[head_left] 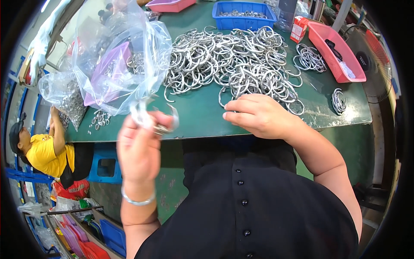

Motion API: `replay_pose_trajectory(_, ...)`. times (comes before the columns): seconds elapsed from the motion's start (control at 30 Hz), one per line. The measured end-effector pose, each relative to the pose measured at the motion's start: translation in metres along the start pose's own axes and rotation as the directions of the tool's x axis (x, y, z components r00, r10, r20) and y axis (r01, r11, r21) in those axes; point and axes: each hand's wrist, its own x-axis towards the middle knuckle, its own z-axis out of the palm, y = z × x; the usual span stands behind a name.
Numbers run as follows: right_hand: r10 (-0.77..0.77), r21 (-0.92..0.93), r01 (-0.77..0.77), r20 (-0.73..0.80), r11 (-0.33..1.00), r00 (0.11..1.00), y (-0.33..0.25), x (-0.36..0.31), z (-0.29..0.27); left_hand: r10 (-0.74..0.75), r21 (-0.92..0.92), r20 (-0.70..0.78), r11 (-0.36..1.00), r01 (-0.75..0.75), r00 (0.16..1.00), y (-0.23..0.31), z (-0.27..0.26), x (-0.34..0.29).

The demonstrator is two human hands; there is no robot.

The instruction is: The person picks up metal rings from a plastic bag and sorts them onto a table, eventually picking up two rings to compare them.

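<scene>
My left hand (140,144), blurred by motion and with a bangle on its wrist, is raised at the table's front edge. Its fingers are closed around a few curved metal rings (173,118), whose exact number is smeared. Beside it on the far side is a large clear plastic bag (148,56). My right hand (261,117) hovers palm down at the front of a big heap of silver open rings (202,60). Its fingers are loosely bent and slightly apart, with nothing visible between them; the thumb is hidden. One ring of the heap curves close to its fingertips.
Behind the heap stands a blue basket (220,23) of small metal parts. A pink basket (319,43) and a small ring bundle (339,102) lie right. A bag of small rings (73,97) leans left. A person in yellow (47,151) works beyond the green table (198,123).
</scene>
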Motion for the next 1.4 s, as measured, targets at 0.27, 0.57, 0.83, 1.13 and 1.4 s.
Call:
replay_pose_trajectory(0.27, 0.191, -0.142, -0.201, -0.081, 0.969, 0.978, 0.004, -0.028, -0.031, 0.134, 0.641, -0.113, 0.767, -0.031, 0.985, 0.065, -0.069, 0.136)
replay_pose_trajectory(0.57, 0.345, -0.221, -0.371, -0.146, 0.902, 0.927, 0.015, -0.048, -0.040, 0.158, 0.840, -0.260, 0.524, 0.142, 0.953, 0.056, -0.081, 0.172)
replay_pose_trajectory(0.83, 0.448, -0.210, -0.494, -0.232, 0.844, 0.864, 0.045, -0.058, -0.048, 0.411, 0.778, 0.552, 0.058, -0.625, 0.725, 0.011, 0.041, 0.085)
replay_pose_trajectory(1.13, 0.445, -0.216, -0.428, 0.034, 0.877, 0.895, 0.094, -0.002, -0.028, 0.034, 0.798, 0.434, 0.449, -0.402, 0.900, -0.107, 0.039, 0.098)
replay_pose_trajectory(1.4, 0.431, 0.038, -0.448, 0.211, 0.893, 0.877, 0.110, 0.017, -0.033, -0.141, 0.822, 0.427, 0.471, -0.319, 0.893, -0.124, 0.044, 0.102)
